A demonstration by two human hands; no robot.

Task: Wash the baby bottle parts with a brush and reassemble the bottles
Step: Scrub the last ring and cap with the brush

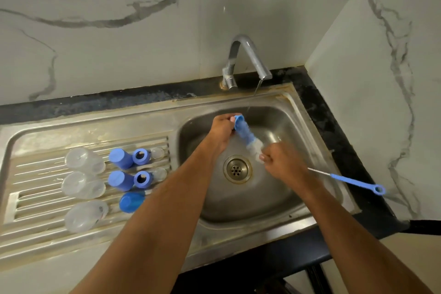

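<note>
Over the sink basin [281, 198] my left hand [223, 135] pinches a blue screw ring [239, 121]. The blue-and-white bristle head of a bottle brush [250, 141] is pushed into that ring. My right hand [278, 162] grips the brush just below the bristles, and the blue handle [353, 182] sticks out to the right over the sink rim. On the drainboard [35, 234] lie three clear bottles [83, 184], three blue caps [120, 180], two blue rings [142, 179] and two clear teats [160, 173].
A chrome faucet [248, 59] at the back lets a thin stream of water [256, 89] fall into the basin, right of my left hand. The drain [237, 169] sits below my hands. Marble walls close in behind and on the right, past a black counter edge [334, 126].
</note>
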